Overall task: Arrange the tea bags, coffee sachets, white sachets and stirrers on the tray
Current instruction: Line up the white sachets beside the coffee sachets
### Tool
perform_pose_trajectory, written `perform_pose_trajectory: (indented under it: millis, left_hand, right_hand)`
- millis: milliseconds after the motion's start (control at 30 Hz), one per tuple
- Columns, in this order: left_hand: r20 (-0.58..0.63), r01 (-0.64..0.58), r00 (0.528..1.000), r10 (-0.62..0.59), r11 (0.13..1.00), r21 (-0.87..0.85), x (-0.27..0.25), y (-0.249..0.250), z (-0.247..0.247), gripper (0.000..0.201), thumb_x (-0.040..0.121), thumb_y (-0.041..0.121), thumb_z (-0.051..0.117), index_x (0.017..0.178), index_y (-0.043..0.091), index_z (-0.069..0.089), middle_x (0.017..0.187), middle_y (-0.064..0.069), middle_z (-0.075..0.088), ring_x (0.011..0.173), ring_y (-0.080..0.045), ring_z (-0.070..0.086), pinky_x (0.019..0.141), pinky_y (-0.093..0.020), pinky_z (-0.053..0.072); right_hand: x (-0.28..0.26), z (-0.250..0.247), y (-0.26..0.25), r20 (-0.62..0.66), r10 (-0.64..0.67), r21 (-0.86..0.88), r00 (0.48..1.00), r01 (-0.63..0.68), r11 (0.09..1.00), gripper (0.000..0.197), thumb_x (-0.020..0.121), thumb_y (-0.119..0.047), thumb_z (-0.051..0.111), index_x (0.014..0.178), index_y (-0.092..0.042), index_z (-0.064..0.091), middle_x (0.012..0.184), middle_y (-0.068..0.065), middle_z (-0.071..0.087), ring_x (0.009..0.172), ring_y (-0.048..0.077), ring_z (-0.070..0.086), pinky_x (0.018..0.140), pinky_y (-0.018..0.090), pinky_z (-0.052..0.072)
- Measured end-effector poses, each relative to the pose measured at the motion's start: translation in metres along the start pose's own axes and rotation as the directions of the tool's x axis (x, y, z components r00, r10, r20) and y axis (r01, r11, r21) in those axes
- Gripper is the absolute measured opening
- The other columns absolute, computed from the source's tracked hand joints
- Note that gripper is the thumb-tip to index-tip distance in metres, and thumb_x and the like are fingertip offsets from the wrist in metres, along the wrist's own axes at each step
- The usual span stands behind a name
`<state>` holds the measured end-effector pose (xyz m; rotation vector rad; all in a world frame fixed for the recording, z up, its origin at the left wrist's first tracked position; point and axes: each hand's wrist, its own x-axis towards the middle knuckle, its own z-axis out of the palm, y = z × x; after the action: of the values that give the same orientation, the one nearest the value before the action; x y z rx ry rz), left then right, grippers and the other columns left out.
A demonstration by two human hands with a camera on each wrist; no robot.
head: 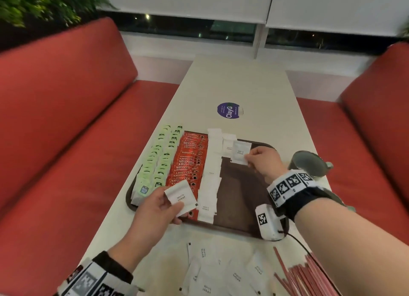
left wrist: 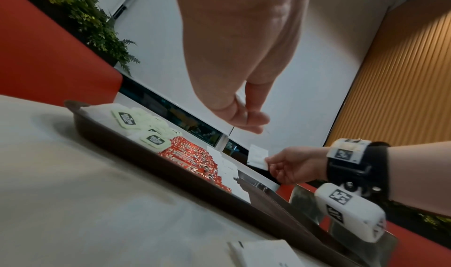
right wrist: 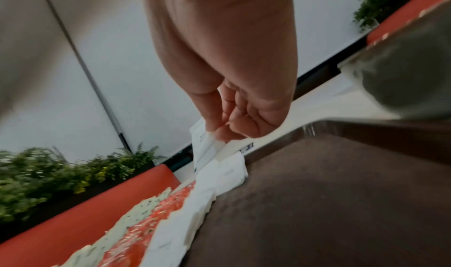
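Note:
A dark brown tray [head: 241,198] holds green tea bags [head: 158,160] in rows at its left, red coffee sachets [head: 189,160] beside them, then a column of white sachets [head: 211,174]. My right hand [head: 261,160] pinches one white sugar sachet [head: 240,152] above the tray's far end, where a second white column begins [head: 228,144]. My left hand [head: 159,207] grips a small stack of white sachets [head: 182,196] over the tray's near left. Loose white sachets [head: 221,271] and pink stirrers [head: 305,275] lie on the table in front of the tray.
The tray lies on a long white table [head: 239,85] with a purple round sticker [head: 229,110]. A metal container [head: 309,163] stands right of the tray. Red sofas [head: 55,118] flank the table on both sides.

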<state>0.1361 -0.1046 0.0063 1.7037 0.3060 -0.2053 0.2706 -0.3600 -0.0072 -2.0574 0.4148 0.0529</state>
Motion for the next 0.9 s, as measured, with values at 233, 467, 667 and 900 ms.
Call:
perform_pose_trajectory:
  millis: [233,467,667,900]
  left_hand:
    - [0.018,0.01,1.0,-0.01,1.0,0.007,0.015,0.001,0.007,0.026,0.087,0.006,0.063,0.094,0.03,0.056,0.097,0.009,0.068,0.06,-0.01,0.066,0.057,-0.019,0.051]
    - [0.034,0.046,0.998,-0.046,0.999,0.003,0.022,-0.005,0.004,0.027,0.087,0.007,0.064,0.094,0.031,0.056,0.095,0.009,0.07,0.065,-0.011,0.068,0.063,-0.024,0.053]
    - [0.046,0.038,0.998,-0.038,0.999,-0.009,0.028,-0.006,0.005,0.03,0.086,0.006,0.065,0.093,0.034,0.056,0.092,0.011,0.07,0.074,-0.009,0.071,0.06,-0.021,0.054]
    - [0.046,0.022,0.999,-0.022,1.0,-0.014,0.039,0.001,0.01,0.031,0.086,0.005,0.065,0.099,0.032,0.057,0.096,0.007,0.07,0.063,-0.008,0.069,0.057,-0.019,0.054]
  right_hand:
    - [0.051,0.036,-0.002,0.148,0.235,-0.103,0.961,-0.221,0.97,0.028,0.093,-0.008,0.049,0.065,-0.012,0.052,0.066,0.003,0.057,0.066,0.022,0.058,0.062,0.025,0.045]
    - [0.071,0.043,0.007,0.165,0.257,-0.013,0.952,-0.259,0.966,0.022,0.091,-0.008,0.055,0.072,-0.018,0.052,0.079,0.004,0.061,0.069,0.018,0.062,0.078,0.032,0.056]
    - [0.069,0.043,-0.001,0.126,0.277,0.055,0.952,-0.286,0.957,0.009,0.095,-0.012,0.049,0.101,-0.014,0.056,0.099,0.007,0.066,0.079,0.013,0.064,0.067,0.018,0.053]
    - [-0.003,0.035,-0.028,0.183,-0.126,-0.003,0.975,0.128,0.992,0.012,0.085,-0.021,0.068,0.074,-0.016,0.069,0.063,-0.007,0.065,0.061,0.007,0.061,0.059,0.02,0.048]
